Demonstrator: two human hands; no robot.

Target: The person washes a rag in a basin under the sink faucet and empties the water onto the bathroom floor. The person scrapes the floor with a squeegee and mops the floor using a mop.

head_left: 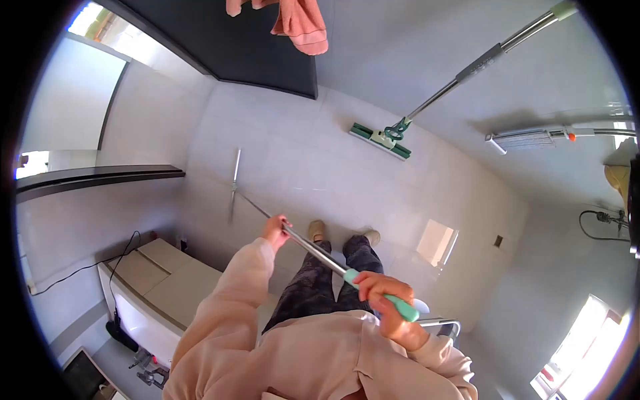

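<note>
A long metal pole with a mint-green handle (320, 253) runs diagonally in front of my body. My left hand (277, 228) is wrapped round its metal shaft. Around the mint-green grip end my right hand (387, 295) is closed. The far end of the pole carries a narrow squeegee-like head (235, 175), which rests on or just above the pale tiled floor (287, 150). My feet in beige slippers (317, 231) stand on the tiles behind that head.
A green-headed mop (381, 140) leans at the upper right, near a second pole-handled tool (527, 139). Left are a covered bathtub (180, 283) with a black cord and a dark shelf edge (100, 179). Pink towels (303, 30) hang by a dark door (253, 53); a floor drain (498, 241) lies right.
</note>
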